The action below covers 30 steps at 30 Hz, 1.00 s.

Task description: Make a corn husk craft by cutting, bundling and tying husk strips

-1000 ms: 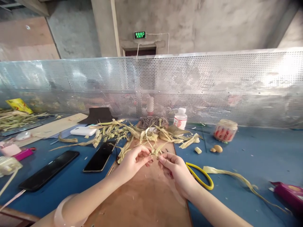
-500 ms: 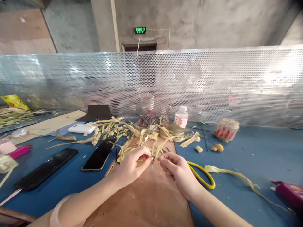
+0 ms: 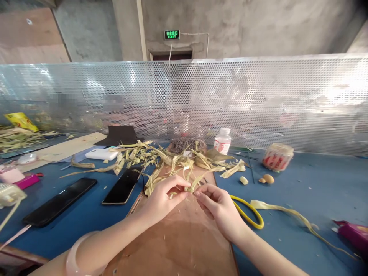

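Observation:
My left hand and my right hand meet over a brown board, both pinching a small knotted piece of dried corn husk. Thumb and forefinger of each hand press on it from opposite sides. Pale husk strips rise from the pinched spot toward the back. What lies right under the fingertips is partly hidden. Just beyond, a loose heap of dried husks spreads across the board's far end, with a tangle of greyish cord behind it.
Two dark phones and a white power bank lie left. To the right are a yellow ring, a long husk strip, a white bottle and a plastic jar. A perforated metal screen stands behind.
The camera view has shifted slightly, so everything sits a little further right. My fingers have made a small movement around the knotted husk, with both hands still pinching it.

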Each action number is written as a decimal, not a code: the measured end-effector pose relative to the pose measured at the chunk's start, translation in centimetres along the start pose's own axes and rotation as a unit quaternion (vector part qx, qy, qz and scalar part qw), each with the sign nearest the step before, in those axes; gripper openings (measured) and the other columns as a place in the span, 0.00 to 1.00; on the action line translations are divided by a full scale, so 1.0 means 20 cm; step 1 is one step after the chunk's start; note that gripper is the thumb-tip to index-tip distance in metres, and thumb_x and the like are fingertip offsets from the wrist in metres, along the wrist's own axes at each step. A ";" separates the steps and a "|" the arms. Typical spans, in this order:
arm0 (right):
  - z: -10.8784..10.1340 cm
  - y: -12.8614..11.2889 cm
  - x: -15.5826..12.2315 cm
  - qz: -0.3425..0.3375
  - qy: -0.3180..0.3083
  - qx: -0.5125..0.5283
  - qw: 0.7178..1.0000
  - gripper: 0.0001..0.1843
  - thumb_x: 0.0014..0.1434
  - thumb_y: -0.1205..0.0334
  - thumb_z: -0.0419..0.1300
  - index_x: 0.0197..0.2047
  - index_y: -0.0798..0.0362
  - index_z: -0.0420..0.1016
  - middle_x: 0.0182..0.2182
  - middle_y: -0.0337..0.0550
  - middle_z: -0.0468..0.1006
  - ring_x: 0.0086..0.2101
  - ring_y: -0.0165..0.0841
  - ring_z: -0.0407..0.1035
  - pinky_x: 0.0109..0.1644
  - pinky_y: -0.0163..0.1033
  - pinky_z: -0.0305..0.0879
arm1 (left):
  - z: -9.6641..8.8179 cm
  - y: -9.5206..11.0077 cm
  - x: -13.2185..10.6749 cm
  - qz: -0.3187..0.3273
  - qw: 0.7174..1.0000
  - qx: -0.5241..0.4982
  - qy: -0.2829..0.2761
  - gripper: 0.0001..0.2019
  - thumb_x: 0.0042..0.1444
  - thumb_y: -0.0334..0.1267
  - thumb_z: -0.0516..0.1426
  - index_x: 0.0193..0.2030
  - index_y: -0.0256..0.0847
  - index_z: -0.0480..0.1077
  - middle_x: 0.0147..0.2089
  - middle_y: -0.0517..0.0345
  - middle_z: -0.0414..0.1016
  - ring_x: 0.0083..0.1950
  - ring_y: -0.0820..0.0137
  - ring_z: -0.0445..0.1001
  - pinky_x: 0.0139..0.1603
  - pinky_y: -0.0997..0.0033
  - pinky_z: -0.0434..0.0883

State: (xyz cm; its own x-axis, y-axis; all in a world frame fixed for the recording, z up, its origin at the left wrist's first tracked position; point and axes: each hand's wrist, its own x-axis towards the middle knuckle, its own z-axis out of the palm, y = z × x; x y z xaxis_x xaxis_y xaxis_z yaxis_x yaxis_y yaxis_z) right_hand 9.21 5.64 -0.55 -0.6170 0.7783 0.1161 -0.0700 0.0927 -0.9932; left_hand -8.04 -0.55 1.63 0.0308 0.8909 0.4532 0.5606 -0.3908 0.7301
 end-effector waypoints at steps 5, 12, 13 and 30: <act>-0.01 0.00 0.01 -0.031 0.001 -0.038 0.999 0.15 0.57 0.51 0.57 0.29 0.55 0.69 0.20 0.33 0.61 0.20 0.22 0.48 0.22 0.32 0.42 | 0.00 0.00 -0.01 -0.007 1.000 0.013 -0.001 0.07 0.55 0.34 0.57 0.41 0.43 0.70 0.41 0.59 0.73 0.41 0.72 0.72 0.44 0.71 0.71; -0.03 -0.01 0.01 -0.062 0.005 -0.080 0.995 0.14 0.58 0.52 0.56 0.30 0.55 0.67 0.21 0.34 0.63 0.23 0.24 0.54 0.26 0.32 0.48 | -0.05 0.01 0.00 0.002 0.999 -0.022 -0.028 0.10 0.59 0.37 0.53 0.46 0.43 0.70 0.46 0.56 0.73 0.47 0.70 0.72 0.47 0.71 0.72; -0.04 -0.01 0.02 -0.062 0.003 -0.076 0.995 0.14 0.58 0.52 0.57 0.30 0.55 0.68 0.21 0.33 0.62 0.23 0.24 0.54 0.26 0.32 0.48 | -0.05 0.01 0.00 0.012 0.999 -0.017 -0.030 0.10 0.59 0.37 0.53 0.46 0.43 0.71 0.46 0.56 0.73 0.47 0.70 0.72 0.47 0.71 0.72; -0.06 -0.03 0.02 0.011 -0.068 0.039 0.997 0.12 0.56 0.55 0.58 0.29 0.55 0.65 0.18 0.29 0.54 0.19 0.21 0.42 0.22 0.34 0.35 | -0.06 -0.03 0.02 0.073 0.995 0.061 -0.035 0.12 0.60 0.34 0.52 0.46 0.42 0.74 0.40 0.56 0.76 0.41 0.73 0.74 0.42 0.74 0.71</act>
State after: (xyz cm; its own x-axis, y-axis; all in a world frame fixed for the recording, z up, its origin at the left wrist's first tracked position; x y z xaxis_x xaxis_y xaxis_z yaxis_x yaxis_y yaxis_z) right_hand 9.89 6.69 0.00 -0.7185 0.6884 0.0990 -0.1135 0.0244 -0.9932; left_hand -9.44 -0.24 1.92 0.1742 0.8419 0.5108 0.6428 -0.4902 0.5887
